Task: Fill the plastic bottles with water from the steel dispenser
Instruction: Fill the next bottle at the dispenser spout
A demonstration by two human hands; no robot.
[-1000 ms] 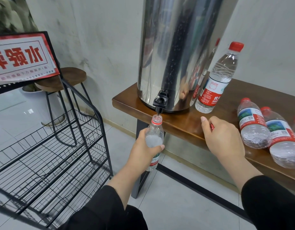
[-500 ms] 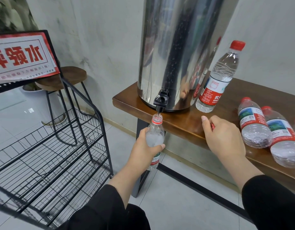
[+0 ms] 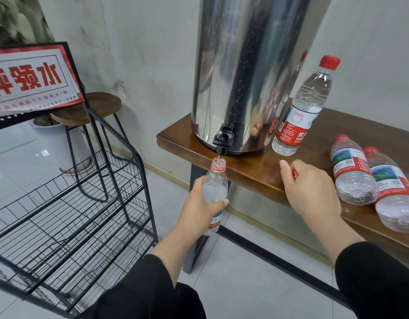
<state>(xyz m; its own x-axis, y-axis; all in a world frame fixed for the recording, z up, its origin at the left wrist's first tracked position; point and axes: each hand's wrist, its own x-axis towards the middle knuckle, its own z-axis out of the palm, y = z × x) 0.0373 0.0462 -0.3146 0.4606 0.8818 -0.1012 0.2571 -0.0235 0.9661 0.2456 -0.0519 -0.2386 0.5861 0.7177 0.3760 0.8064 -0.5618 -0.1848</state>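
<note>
A tall steel dispenser (image 3: 249,72) stands on the left end of a wooden table (image 3: 263,173), its black tap (image 3: 223,140) hanging over the edge. My left hand (image 3: 198,208) grips an uncapped plastic bottle (image 3: 216,180) upright, its mouth right under the tap. Water shows in the bottle up near its shoulder. My right hand (image 3: 311,189) rests on the table edge with fingers curled around something small and red, mostly hidden. One capped bottle (image 3: 301,111) stands beside the dispenser. Two capped bottles (image 3: 353,171) (image 3: 392,192) lie on the table at the right.
A black wire rack (image 3: 67,210) with a red and white sign (image 3: 30,79) stands to the left on the tiled floor. A wooden stool (image 3: 93,109) and a white planter (image 3: 58,143) sit behind it by the wall.
The bottle under the tap has held its place while the view shifted slightly. Neither hand has visibly moved.
</note>
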